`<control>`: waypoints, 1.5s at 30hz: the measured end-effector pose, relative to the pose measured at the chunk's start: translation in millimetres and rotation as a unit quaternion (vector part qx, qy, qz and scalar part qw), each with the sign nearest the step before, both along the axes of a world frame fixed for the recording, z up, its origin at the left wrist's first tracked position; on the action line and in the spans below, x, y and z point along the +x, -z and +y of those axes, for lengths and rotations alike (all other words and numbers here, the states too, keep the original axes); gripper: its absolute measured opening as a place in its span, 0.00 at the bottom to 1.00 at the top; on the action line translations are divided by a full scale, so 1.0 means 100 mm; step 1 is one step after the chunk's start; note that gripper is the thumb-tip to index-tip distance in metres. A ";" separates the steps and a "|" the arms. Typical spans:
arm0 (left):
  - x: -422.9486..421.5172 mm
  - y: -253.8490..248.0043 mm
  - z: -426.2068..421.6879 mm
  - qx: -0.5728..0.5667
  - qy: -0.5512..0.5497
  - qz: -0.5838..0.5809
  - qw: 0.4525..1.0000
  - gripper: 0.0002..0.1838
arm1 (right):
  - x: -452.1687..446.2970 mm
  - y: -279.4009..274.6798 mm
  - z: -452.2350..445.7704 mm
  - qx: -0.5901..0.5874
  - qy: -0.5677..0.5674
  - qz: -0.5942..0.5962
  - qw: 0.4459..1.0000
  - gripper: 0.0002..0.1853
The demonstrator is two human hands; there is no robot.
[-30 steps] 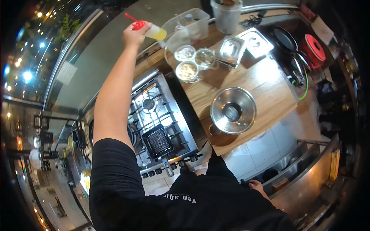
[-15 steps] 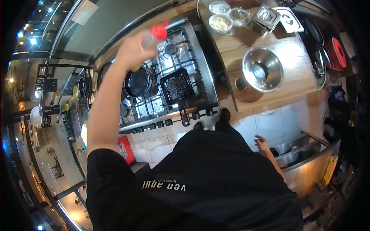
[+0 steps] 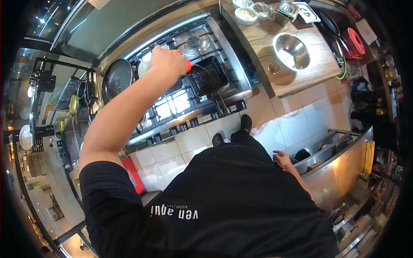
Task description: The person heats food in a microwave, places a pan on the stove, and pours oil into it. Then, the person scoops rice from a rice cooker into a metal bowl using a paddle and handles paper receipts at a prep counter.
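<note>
My left hand (image 3: 167,64) is wrapped round a squeeze bottle (image 3: 144,68), held sideways over the stove. Its red cap (image 3: 188,65) points at a square black ridged pan (image 3: 207,76), whose surface looks wet and shiny. The pan rests on a burner, its handle toward me. My forearm and hand hide part of the bottle and of the stove (image 3: 195,43). Low at my other side, my right hand (image 3: 283,161) hangs near an open metal drawer unit, fingers apart and loosely bent; I make out nothing held in it.
A round black pan (image 3: 117,80) sits at the stove's left. On the wooden counter (image 3: 318,60) stand a steel bowl (image 3: 291,51), a small round container (image 3: 273,68) and wrapped bowls (image 3: 246,15). A metal drawer unit (image 3: 340,161) is at the lower right.
My left hand has brought the bottle from beyond the stove down to the square pan, tipping its red cap toward it. The view has shifted toward the stove.
</note>
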State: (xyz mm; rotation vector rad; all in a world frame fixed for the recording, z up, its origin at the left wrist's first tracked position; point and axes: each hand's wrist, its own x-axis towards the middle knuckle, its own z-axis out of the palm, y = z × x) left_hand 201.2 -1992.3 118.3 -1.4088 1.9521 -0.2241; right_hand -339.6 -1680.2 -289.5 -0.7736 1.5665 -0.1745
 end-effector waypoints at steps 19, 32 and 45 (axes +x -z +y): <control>1.65 -0.46 0.34 -0.108 -0.029 -0.078 0.991 0.17 | 0.39 0.07 1.21 -0.093 -0.059 0.013 0.994 0.17; 1.76 -0.34 0.25 -0.044 -0.129 -0.120 0.983 0.17 | -0.06 0.37 1.02 -0.047 0.016 -0.066 0.997 0.17; 1.19 -0.20 -0.25 -0.058 -0.320 -0.143 0.935 0.29 | -1.83 1.74 0.12 0.020 -0.028 -0.089 0.995 0.14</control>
